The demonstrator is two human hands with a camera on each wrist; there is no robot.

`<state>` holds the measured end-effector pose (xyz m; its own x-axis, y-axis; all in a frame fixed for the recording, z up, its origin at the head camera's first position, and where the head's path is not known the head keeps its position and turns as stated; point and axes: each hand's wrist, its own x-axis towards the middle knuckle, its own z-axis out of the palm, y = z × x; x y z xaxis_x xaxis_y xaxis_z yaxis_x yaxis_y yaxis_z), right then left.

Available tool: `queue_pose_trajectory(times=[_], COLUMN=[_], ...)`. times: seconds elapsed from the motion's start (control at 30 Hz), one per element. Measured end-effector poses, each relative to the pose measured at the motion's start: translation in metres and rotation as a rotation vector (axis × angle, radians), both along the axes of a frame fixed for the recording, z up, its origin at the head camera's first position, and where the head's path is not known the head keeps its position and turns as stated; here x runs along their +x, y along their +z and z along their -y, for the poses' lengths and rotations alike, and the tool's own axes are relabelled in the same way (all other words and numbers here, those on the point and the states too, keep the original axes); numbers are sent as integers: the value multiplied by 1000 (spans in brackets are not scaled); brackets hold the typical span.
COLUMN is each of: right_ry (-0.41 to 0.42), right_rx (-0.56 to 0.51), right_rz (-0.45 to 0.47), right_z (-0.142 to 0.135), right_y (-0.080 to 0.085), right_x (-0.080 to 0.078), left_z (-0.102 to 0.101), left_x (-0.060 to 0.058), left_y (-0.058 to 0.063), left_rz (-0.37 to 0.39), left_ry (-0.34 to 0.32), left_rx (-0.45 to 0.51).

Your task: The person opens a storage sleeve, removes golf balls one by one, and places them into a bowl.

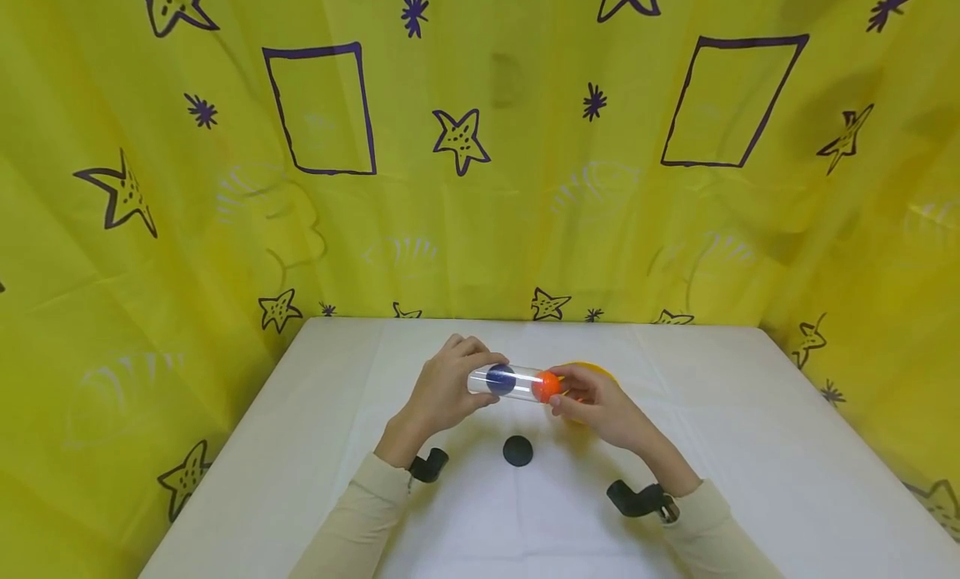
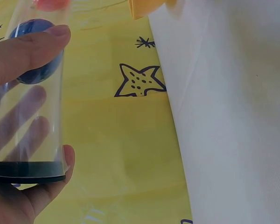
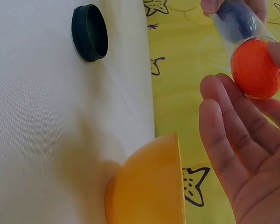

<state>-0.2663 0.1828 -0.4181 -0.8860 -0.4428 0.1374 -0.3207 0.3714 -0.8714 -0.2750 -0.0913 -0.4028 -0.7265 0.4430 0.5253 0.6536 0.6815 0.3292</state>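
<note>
My left hand [image 1: 438,387] grips a clear plastic tube [image 1: 524,383], held nearly sideways above the table. A dark blue ball [image 1: 500,380] sits inside it, about midway along in the left wrist view. A dark green cap [image 2: 30,171] closes the tube's left end, against my palm. At the uncapped right end, an orange dimpled ball [image 3: 256,70] sticks partly out of the mouth. The thumb and index finger of my right hand [image 1: 606,406] pinch this ball, while its other fingers extend below.
On the white table [image 1: 300,479], a loose dark green cap [image 3: 89,33] lies below the tube. A yellow bowl [image 3: 147,182] stands behind my right hand. Yellow cloth [image 1: 510,229] with drawn stars hangs around the table's back and sides.
</note>
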Motion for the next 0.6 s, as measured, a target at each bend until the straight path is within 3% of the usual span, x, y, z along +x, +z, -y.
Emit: queue_pose_trajectory(times=[0.33,0.6], right_ry=[-98,-156], right_rx=[46,30], right_rz=[-21,-75], right_z=[-5,-19], right_y=[-3,7], right_x=[-2,-2], left_z=[1,3], left_x=[-1,-3], left_y=[-2,-2], left_rz=[27,6], left_ry=[10,21], left_rx=[31,35])
